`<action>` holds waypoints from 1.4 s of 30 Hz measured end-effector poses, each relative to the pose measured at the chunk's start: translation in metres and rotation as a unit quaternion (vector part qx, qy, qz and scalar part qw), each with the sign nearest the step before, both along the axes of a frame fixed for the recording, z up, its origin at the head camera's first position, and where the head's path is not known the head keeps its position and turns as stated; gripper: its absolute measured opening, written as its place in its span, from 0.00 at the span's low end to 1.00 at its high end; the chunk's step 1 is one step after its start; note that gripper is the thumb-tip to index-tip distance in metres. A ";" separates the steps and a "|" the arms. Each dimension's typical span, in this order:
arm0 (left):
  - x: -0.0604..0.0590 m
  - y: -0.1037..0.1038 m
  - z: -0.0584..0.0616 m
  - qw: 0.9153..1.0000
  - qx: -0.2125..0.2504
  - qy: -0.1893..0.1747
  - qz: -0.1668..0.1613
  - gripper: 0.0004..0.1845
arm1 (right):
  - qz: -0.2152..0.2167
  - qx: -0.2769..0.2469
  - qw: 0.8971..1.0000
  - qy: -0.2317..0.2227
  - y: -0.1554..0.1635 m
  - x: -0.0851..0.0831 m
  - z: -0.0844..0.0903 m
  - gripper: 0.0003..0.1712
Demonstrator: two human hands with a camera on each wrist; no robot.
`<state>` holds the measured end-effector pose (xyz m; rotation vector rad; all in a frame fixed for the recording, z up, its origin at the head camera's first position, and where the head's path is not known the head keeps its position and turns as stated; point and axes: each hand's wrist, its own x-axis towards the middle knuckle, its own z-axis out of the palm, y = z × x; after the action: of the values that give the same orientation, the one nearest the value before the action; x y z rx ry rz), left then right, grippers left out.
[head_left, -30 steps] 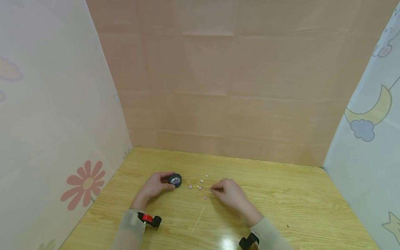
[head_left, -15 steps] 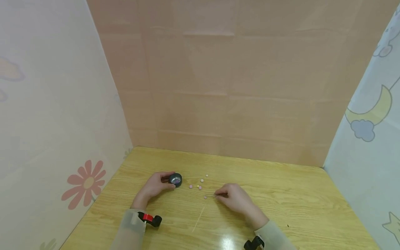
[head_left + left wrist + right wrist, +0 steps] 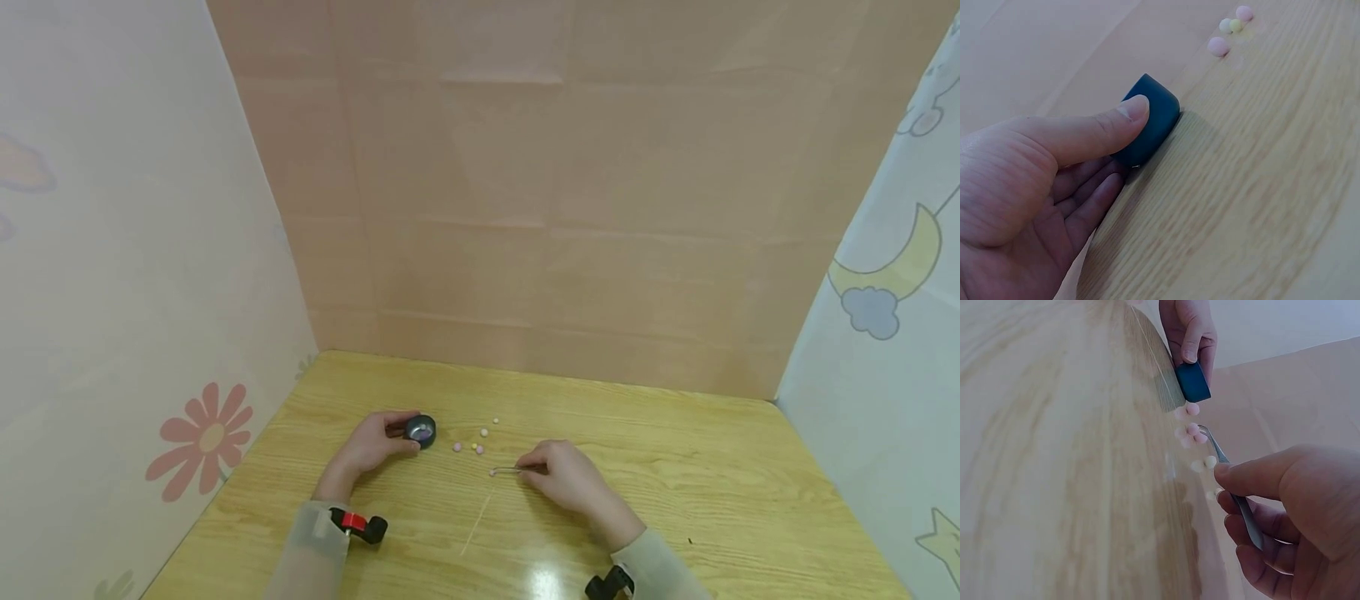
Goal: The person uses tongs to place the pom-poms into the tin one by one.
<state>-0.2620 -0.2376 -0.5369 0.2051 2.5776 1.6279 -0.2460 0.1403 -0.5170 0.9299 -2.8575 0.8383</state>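
My left hand (image 3: 367, 446) grips a small round dark teal pot (image 3: 1159, 119) between thumb and fingers, low at the tabletop. Its shiny inside faces up in the head view, with something purplish in it. Across from it, my right hand (image 3: 566, 475) pinches metal tweezers (image 3: 1249, 519) with a bent tip. That tip is right at a small pink ball (image 3: 492, 473) on the near side of the group. Several other little balls lie between the hands: a pink one (image 3: 457, 447) nearest the pot, a pink one (image 3: 480, 450) beside a yellow one (image 3: 474, 446), and pale ones (image 3: 484, 433) farther back.
The wood-grain table (image 3: 720, 475) meets a brown papered wall (image 3: 525, 208) at the back. Patterned white panels (image 3: 127, 250) stand at both sides. A tiny dark speck (image 3: 690, 542) lies at right. Each wrist wears a black camera mount (image 3: 360, 527).
My right hand has come toward the near side and slightly right, bringing the tweezers from the middle balls to the nearest pink ball. My left hand and the pot stay put.
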 end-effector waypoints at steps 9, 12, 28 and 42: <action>0.001 -0.001 -0.001 1.000 0.005 -0.001 -0.003 0.31 | 0.004 -0.002 1.000 -0.002 -0.003 0.002 0.001 0.07; 0.000 -0.001 -0.002 1.000 0.013 -0.003 -0.005 0.31 | 0.002 0.002 1.000 0.003 -0.004 0.001 0.001 0.07; 0.000 -0.001 -0.002 1.000 0.010 -0.003 -0.004 0.31 | 0.001 0.014 1.000 0.017 -0.006 0.002 0.000 0.07; -0.001 -0.001 -0.002 1.000 0.002 0.000 -0.001 0.31 | -0.006 0.005 1.000 0.028 -0.006 0.003 0.001 0.07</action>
<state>-0.2626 -0.2382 -0.5389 0.2081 2.5729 1.6312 -0.2430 0.1344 -0.5162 0.9210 -2.8204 0.7845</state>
